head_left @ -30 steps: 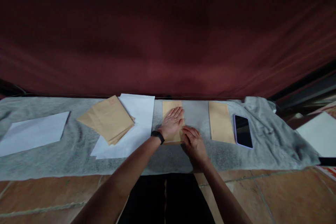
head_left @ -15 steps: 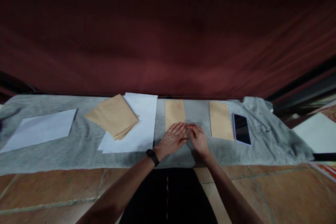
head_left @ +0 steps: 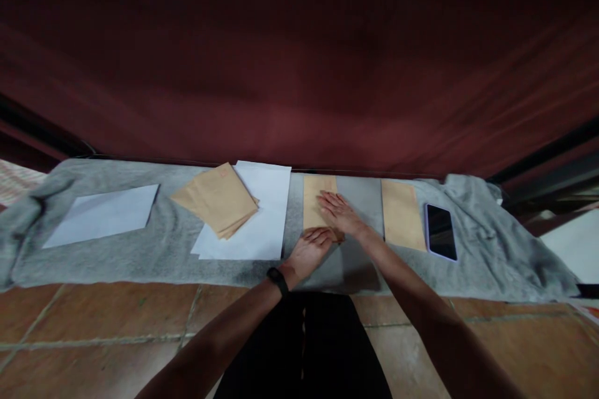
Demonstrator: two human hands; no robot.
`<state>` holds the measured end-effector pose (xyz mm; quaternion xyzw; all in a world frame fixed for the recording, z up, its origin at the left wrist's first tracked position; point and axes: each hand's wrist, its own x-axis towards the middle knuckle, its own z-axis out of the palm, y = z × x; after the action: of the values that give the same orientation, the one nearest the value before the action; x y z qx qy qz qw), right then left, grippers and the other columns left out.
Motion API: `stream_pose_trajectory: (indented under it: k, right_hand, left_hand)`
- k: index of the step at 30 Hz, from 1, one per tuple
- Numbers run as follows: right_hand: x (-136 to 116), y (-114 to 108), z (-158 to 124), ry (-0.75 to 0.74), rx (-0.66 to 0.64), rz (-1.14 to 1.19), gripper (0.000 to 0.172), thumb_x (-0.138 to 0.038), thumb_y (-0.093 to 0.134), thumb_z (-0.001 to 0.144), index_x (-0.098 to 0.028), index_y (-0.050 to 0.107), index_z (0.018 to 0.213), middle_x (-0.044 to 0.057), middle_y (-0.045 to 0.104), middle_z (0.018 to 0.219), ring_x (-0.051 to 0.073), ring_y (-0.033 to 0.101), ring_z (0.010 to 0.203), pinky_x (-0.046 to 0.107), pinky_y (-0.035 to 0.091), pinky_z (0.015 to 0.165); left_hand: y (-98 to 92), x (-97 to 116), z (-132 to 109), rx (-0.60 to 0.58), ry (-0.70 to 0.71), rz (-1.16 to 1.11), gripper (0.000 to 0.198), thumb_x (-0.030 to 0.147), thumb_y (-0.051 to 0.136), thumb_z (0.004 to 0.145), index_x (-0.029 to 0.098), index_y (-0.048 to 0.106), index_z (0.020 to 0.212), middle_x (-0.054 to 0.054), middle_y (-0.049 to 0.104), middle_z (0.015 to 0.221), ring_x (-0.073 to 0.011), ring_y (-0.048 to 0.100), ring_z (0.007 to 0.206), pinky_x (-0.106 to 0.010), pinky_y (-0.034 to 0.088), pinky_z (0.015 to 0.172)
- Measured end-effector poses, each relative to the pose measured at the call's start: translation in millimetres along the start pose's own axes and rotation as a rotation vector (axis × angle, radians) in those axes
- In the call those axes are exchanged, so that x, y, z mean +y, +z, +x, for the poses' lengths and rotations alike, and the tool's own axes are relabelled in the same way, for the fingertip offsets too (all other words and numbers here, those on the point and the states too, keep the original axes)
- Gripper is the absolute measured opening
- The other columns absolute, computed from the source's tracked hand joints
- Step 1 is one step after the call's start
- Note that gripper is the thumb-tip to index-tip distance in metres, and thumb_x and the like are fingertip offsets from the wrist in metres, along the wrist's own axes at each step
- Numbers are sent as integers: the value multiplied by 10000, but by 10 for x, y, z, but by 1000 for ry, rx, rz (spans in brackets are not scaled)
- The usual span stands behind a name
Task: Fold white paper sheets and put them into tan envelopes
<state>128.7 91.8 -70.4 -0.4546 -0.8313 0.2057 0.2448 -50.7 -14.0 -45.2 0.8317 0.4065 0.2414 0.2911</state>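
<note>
A tan envelope (head_left: 314, 196) lies lengthwise on the grey cloth (head_left: 140, 249) in front of me. My right hand (head_left: 340, 213) rests flat on it with the fingers stretched out, pressing its middle. My left hand (head_left: 312, 249), with a black band on the wrist, sits at the envelope's near end; its fingers are curled onto that edge. Whether they grip the envelope or only press on it is not clear.
A stack of tan envelopes (head_left: 219, 198) lies on white sheets (head_left: 262, 218) to the left, with another white sheet (head_left: 105, 214) farther left. A single tan envelope (head_left: 402, 215) and a dark phone (head_left: 440, 232) lie to the right. A red curtain (head_left: 299, 75) hangs behind. Tiled floor (head_left: 93, 336) lies below.
My right hand has moved up from the envelope's near end onto its middle and lies flat. My left hand has slid back to the near edge. The view has shifted slightly right.
</note>
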Motion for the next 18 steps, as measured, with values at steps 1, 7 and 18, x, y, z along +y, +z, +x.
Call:
stream_pose_trajectory:
  k: [1,7,18]
  right_hand:
    - [52,-2,51,-6,-2,-15,445,-379,473,1016,-268,587,1432,46,471,1582,224,405,1489,486,235,1270]
    - [212,-3,269,78,-14,-163,567,-420,388,1036,-183,437,1550,92,360,1642,257,309,1536,507,139,1288]
    - [-4,-8,51,59,-166,-377,622,-449,236,1070,-161,266,1620,77,241,1690,209,194,1574,463,116,1299]
  left_hand:
    - [-5,1,-11,-1,1,16,360,58,536,908,238,679,1186,-102,670,1344,-254,562,1341,-430,374,1181]
    - [-40,-29,-60,-29,70,221,338,70,516,941,209,661,1213,-121,666,1344,-251,572,1327,-418,404,1160]
    - [-31,86,-45,-67,186,673,255,150,524,998,184,625,1230,-85,671,1301,-209,577,1269,-369,400,1143]
